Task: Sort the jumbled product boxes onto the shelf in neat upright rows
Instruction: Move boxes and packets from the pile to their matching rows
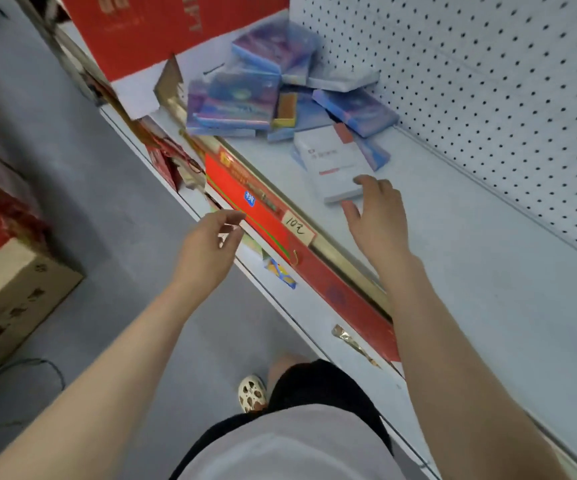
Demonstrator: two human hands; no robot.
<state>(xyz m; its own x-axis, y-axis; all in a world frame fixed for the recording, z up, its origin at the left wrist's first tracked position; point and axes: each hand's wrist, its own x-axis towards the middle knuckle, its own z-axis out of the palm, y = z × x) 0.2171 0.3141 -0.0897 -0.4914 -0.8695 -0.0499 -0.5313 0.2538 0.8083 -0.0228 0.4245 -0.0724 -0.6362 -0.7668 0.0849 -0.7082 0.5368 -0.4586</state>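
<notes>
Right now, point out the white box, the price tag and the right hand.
white box (328,161): head view, top face.
price tag (297,227): head view, handwritten middle.
right hand (379,211): head view, back of hand.

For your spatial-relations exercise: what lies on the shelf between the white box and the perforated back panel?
In the head view, only bare shelf lies between the white box and the perforated back panel; the blue boxes lie further along.

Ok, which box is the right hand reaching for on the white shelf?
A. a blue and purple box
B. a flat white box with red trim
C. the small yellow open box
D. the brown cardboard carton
B: the right hand has its fingertips at the near edge of the flat white box with red trim, apart from the blue pile.
</notes>
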